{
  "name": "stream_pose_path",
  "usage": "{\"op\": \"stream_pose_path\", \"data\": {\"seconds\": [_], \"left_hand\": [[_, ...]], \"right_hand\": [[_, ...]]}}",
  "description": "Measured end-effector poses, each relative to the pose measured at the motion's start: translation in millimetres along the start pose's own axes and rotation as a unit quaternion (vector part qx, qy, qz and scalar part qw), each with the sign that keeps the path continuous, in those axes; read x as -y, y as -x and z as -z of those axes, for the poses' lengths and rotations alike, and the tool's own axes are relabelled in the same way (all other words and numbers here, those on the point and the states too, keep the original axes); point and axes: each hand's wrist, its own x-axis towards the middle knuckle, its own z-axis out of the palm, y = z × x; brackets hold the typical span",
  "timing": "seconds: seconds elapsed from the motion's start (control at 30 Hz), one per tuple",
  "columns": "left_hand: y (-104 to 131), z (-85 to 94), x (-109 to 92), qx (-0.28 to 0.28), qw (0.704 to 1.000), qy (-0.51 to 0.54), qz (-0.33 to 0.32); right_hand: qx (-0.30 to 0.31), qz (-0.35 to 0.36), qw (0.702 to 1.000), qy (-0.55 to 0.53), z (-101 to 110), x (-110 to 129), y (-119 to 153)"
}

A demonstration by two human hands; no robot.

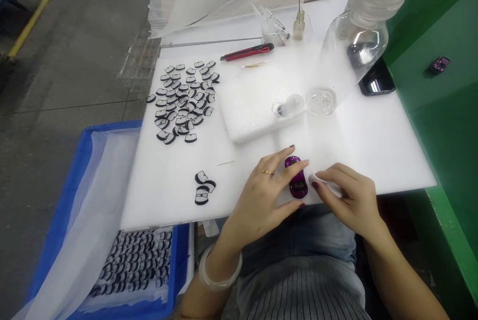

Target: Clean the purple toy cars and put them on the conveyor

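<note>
I count two bare hands at work around one small, glossy purple toy car (298, 188), which lies near the front edge of the white table (388, 160). The left hand (267, 185) is spread around the car, index finger across it, thumb beside its near end; I cannot tell whether it presses. The right hand (345, 190), just right of the car, pinches one soft white wad (332, 186) between thumb and forefinger.

Left of the car I make out three overlapping white pieces with curved black edges (202, 195); farther up that side lies a scatter of similar pieces (183, 103), dozens, too overlapped to count. Beyond the car I have one white foam block (254, 91), one red utility knife (248, 52) and one small glass vial (298, 26). Beyond it to the right are one clear plastic bottle (351, 46) and one dark phone (378, 81). Well right of it sits a second, smaller-looking purple car (439, 64).
</note>
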Motion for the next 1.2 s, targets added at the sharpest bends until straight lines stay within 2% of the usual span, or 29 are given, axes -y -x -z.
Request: {"op": "stream_pose_path", "data": {"seconds": [0.07,0.17,0.3,0.37,0.43,0.47,0.53,0.6,0.67,0.77,0.83,0.9,0.97,1.0,1.03,1.07,1.1,1.17,1.2], "left_hand": [[-2,1.0,2,0.031,0.999,-0.014,-0.017],[-3,-7.0,1,-0.021,0.999,-0.023,0.017],[-2,-17.9,-1,-0.092,0.993,-0.041,0.053],[-1,-18.7,-1,-0.105,0.992,-0.043,0.047],[0,-17.1,0,-0.104,0.993,-0.026,0.039],[0,-16.1,0,-0.103,0.994,-0.015,0.039],[0,-14.7,-1,-0.104,0.993,0.003,0.049],[0,-14.3,-1,-0.110,0.992,0.009,0.060],[1,-13.8,0,-0.112,0.992,0.014,0.061],[5,-11.2,4,-0.122,0.990,0.040,0.052],[8,-9.2,6,-0.144,0.986,0.055,0.061],[10,-8.6,8,-0.163,0.983,0.048,0.072],[12,-9.7,9,-0.170,0.983,0.024,0.068],[12,-10.7,9,-0.173,0.983,0.013,0.060],[13,-11.7,10,-0.176,0.983,0.004,0.051],[14,-12.6,11,-0.179,0.983,-0.001,0.043],[14,-13.4,11,-0.179,0.983,-0.005,0.037],[15,-14.2,14,-0.174,0.984,-0.009,0.030],[16,-14.4,15,-0.168,0.985,-0.010,0.029]], "right_hand": [[-0.032,0.054,0.998,0.005,-1,-1,3],[-0.017,0.096,0.993,0.060,-10,2,8],[-0.071,0.049,0.989,0.124,-18,9,11],[-0.074,0.009,0.992,0.099,-9,7,7],[-0.069,-0.022,0.995,0.066,9,-1,-4],[-0.091,-0.037,0.993,0.065,20,-6,-11],[-0.158,-0.052,0.976,0.142,40,-18,-26],[-0.190,-0.039,0.945,0.263,49,-25,-37],[-0.156,-0.017,0.941,0.300,43,-19,-39],[-0.044,-0.023,0.981,0.185,10,8,-29],[0.046,-0.018,0.986,0.159,-12,23,-22],[0.072,-0.018,0.984,0.159,-17,21,-18],[0.004,-0.054,0.983,0.174,3,-2,-12],[-0.055,-0.088,0.975,0.194,21,-20,-5],[-0.121,-0.145,0.955,0.231,44,-40,6],[-0.181,-0.221,0.917,0.278,68,-59,19],[-0.211,-0.301,0.871,0.325,92,-78,34],[-0.184,-0.432,0.795,0.384,133,-108,60],[-0.185,-0.452,0.778,0.394,149,-120,68]]}}
